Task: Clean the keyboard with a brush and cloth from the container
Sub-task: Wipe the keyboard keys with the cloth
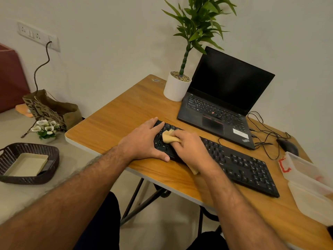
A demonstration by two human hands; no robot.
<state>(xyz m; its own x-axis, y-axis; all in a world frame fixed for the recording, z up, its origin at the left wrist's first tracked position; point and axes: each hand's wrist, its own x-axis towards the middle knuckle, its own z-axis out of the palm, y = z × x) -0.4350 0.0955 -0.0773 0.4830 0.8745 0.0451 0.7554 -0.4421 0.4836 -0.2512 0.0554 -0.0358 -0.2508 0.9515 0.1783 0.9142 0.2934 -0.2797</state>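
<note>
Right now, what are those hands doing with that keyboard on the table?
A person is wiping the long black keyboard on the wooden table. The right hand grips a crumpled tan cloth and rubs it over the keys at the keyboard's left end. The left hand lies flat across that end, holding it steady. A clear plastic container sits open at the right edge. No brush shows.
</note>
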